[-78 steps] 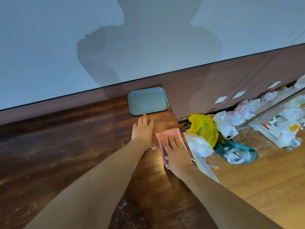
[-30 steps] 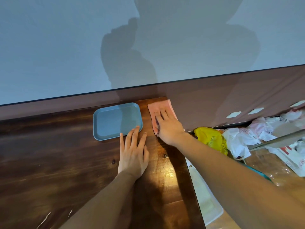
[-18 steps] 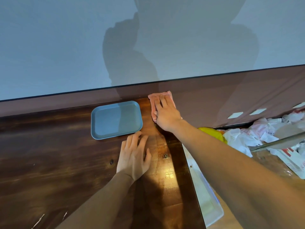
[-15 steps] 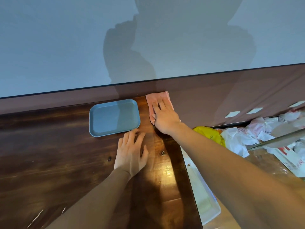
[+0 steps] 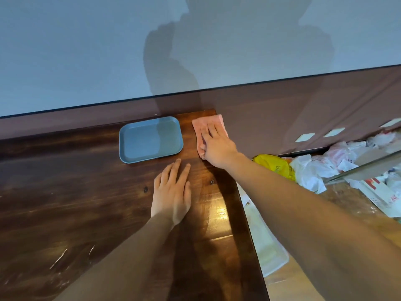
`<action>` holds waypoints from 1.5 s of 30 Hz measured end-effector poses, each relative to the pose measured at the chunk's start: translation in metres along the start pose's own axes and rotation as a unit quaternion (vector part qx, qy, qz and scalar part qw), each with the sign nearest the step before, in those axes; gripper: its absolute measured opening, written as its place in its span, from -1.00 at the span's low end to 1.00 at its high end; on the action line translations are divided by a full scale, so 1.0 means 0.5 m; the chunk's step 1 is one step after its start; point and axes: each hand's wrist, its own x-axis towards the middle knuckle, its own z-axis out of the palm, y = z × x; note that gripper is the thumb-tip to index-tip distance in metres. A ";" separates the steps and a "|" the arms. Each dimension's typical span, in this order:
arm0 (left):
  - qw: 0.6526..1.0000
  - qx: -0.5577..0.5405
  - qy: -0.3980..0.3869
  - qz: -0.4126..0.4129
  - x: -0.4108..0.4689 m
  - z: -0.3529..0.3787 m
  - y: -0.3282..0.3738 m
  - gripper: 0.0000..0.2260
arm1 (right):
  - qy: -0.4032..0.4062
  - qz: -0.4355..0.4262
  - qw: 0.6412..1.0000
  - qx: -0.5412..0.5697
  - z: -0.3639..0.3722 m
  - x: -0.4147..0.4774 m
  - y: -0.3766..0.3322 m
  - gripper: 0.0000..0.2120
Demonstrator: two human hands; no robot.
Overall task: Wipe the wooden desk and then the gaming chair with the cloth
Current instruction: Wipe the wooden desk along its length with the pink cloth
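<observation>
Just right of centre in the frame, our right hand (image 5: 217, 146) lies flat on the pink cloth (image 5: 202, 124), fingers straight and close together, pressing it against the wooden desk (image 5: 65, 192) at the desk's far right corner. The cloth is folded into a small rectangle; its far end shows beyond our fingertips, up against the brown band of the wall, and its right side reaches the desk edge.

Lower and a little left, our left hand (image 5: 172, 192) rests palm down on the bare wood, fingers straight and slightly spread, holding nothing. Its fingertips lie just short of the blue tray (image 5: 149, 139), which sits left of the cloth with a strip of wood between them.

At the right of the frame, on the floor past the desk edge, we see a yellow bag (image 5: 273, 167) and crumpled white bags (image 5: 310, 172). A white container (image 5: 267, 250) lies at lower right beside the desk. Our shadow falls on the pale wall (image 5: 86, 51) at the top.
</observation>
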 end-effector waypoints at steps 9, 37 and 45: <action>1.000 -0.007 -0.005 -0.013 -0.019 -0.032 0.022 -0.51 | 0.043 -0.030 0.998 -0.034 0.057 -0.176 -0.005 -0.27; 0.998 0.002 -0.026 -0.059 -0.138 0.008 0.079 -0.46 | -0.011 -0.032 0.998 -0.060 0.063 -0.282 -0.021 -0.08; 0.997 -0.024 -0.071 -0.002 -0.172 -0.010 0.069 -0.46 | 0.031 -0.035 0.994 -0.095 0.139 -0.390 -0.040 -0.24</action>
